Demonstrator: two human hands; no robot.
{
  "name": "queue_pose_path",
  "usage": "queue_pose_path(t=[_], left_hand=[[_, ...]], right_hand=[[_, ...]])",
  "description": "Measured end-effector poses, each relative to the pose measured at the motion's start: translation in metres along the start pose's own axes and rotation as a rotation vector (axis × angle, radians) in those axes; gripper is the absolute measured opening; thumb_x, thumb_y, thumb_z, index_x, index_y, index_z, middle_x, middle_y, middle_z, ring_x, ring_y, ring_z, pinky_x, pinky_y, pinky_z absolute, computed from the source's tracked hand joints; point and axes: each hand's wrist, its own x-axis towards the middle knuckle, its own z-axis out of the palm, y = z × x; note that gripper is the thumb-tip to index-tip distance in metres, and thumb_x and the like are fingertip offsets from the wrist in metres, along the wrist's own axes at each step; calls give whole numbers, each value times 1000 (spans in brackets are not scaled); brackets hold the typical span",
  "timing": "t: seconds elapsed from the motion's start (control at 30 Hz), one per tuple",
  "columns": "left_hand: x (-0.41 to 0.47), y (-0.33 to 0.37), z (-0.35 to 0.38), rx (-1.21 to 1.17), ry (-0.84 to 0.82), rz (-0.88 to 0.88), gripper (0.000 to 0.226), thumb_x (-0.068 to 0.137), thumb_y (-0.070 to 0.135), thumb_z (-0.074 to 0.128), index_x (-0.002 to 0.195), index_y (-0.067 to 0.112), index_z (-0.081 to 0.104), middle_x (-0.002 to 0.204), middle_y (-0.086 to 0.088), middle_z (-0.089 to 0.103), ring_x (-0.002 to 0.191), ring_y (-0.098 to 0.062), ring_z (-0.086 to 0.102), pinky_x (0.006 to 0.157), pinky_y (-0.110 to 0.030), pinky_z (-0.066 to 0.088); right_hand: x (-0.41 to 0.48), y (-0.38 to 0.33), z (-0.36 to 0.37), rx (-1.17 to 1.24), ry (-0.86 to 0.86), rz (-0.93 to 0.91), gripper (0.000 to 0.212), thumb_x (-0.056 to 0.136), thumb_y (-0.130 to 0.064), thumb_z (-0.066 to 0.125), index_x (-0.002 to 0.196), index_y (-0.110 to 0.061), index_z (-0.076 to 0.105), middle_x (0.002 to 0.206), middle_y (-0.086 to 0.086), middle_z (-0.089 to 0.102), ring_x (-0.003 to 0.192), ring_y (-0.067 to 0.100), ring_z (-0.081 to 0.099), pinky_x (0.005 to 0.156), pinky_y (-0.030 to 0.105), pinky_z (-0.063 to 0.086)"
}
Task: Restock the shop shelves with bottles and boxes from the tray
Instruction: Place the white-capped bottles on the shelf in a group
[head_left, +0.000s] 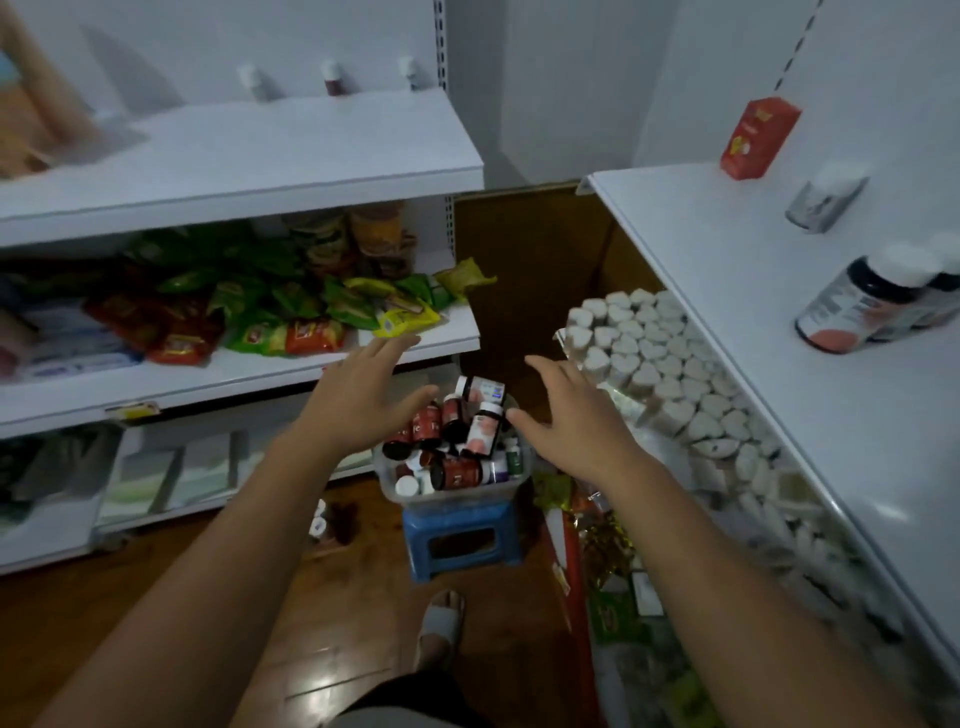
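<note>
White metal shelves (244, 150) flanking a wooden floor, clear plastic tray (457, 491) of bottles (457, 473) on a blue stool (462, 540), left hand (363, 395) and right hand (571, 415) spread, empty, above it

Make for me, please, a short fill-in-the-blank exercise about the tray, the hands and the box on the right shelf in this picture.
1. The tray of bottles stands on a small ___ stool.
2. The left hand and the right hand reach over the tray with fingers spread, and they hold ___.
3. The box on the right shelf is ___ in colour.

Missing words: blue; nothing; red.
</note>
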Motion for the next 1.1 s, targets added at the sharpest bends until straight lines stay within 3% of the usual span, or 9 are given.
queue_pose_path(t=[0.17, 0.3, 0.4, 0.5, 0.6, 0.73, 0.83, 0.93, 1.1], left_hand=[[50, -50, 54, -64, -127, -65, 70, 98, 57, 62, 157, 30, 37, 156, -1, 49, 139, -26, 51, 105, -47, 51], [115, -74, 116, -136, -302, -73, 67, 96, 39, 70, 154, 18, 45, 149, -12, 55, 134, -31, 54, 107, -45, 49], [163, -83, 168, -137, -393, -27, 66, 95, 34, 70, 154, 17, 45, 148, -14, 56, 134, -33, 55, 107, -39, 47], [204, -88, 212, -115, -476, 16, 71, 95, 30, 72, 157, 20, 40, 154, -14, 49, 137, -34, 51, 106, -40, 45], [236, -97, 248, -71, -535, 59, 84, 89, 44, 77, 159, 21, 36, 153, -15, 45, 139, -37, 48, 108, -47, 47], [263, -106, 285, 5, -599, 136, 93, 86, 55, 79, 161, 26, 32, 154, -12, 45, 140, -34, 46, 108, -46, 47], [274, -112, 304, 72, -622, 212, 88, 85, 59, 76, 157, 31, 33, 145, -8, 52, 132, -32, 53, 102, -46, 50], [278, -116, 313, 41, -598, 225, 75, 88, 46, 75, 153, 33, 40, 136, -7, 55, 124, -32, 57, 98, -47, 52], [276, -124, 307, -49, -534, 252, 69, 89, 22, 75, 153, 26, 48, 144, -8, 53, 130, -31, 55, 102, -43, 50]], right_hand=[[61, 13, 53, 219, -80, 223, 78, 92, -57, 69, 156, -28, 35, 145, 3, 48, 130, 24, 52, 103, 47, 50], [114, 32, 105, 456, -126, 400, 61, 90, -34, 82, 140, -20, 50, 109, -15, 55, 106, 9, 51, 88, 30, 45], [148, 51, 155, 616, -140, 527, 57, 85, -31, 86, 131, -23, 53, 116, -10, 65, 107, 12, 65, 79, 23, 53], [170, 75, 204, 674, -122, 653, 73, 72, -40, 93, 135, -26, 57, 115, -9, 72, 100, 11, 70, 77, 28, 58], [183, 105, 259, 716, -108, 735, 83, 52, -51, 97, 124, -27, 61, 107, -9, 74, 98, 12, 73, 71, 30, 61], [190, 137, 320, 736, -71, 788, 117, 28, -84, 89, 130, -40, 54, 116, -16, 72, 105, 10, 71, 86, 46, 63], [191, 115, 298, 735, -73, 849, 118, 34, -73, 86, 137, -33, 45, 123, -9, 71, 112, 20, 70, 94, 52, 59], [192, 98, 285, 720, -81, 863, 113, 53, -52, 94, 148, -30, 37, 131, -3, 68, 117, 25, 67, 99, 53, 56], [193, 103, 294, 725, -42, 904, 89, 65, -39, 93, 141, -33, 47, 122, -7, 72, 111, 21, 70, 97, 49, 57]])
